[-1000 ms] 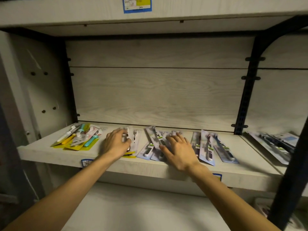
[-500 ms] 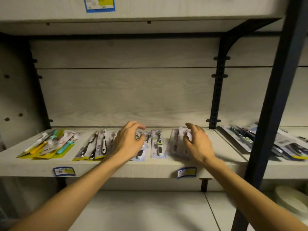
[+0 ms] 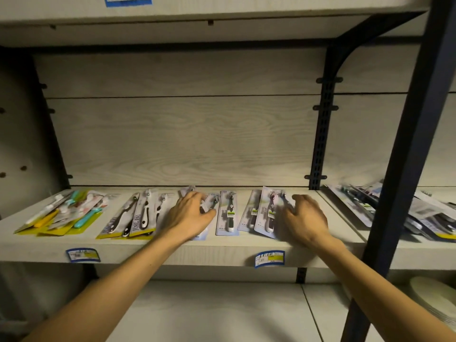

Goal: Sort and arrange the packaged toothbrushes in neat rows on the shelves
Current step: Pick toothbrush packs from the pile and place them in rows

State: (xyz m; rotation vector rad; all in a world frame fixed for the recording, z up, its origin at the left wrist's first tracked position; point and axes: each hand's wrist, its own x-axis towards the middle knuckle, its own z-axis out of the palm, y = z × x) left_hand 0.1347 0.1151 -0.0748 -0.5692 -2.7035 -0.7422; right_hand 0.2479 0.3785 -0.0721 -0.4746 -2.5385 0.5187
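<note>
Toothbrush packs [image 3: 227, 213] lie flat along the wooden shelf [image 3: 172, 250], handles toward the front edge. Several are partly hidden: the left hand [image 3: 190, 215] covers a pale blue pack beneath it, fingers curled onto its top, thumb against the side, so it seems to grip that pack. The right hand [image 3: 304, 218] is blurred; its fingers bend onto the edge of the rightmost pack [image 3: 267, 213], but whether it pinches or only touches I cannot tell. Yellow-backed packs [image 3: 59, 214] overlap in a heap at the left end, beside two black-and-white packs [image 3: 134, 215]. A dark post [image 3: 404, 154] cuts off the loose pile [image 3: 424, 213] on the neighbouring shelf. Price labels [image 3: 269, 259] are unreadable.
</note>
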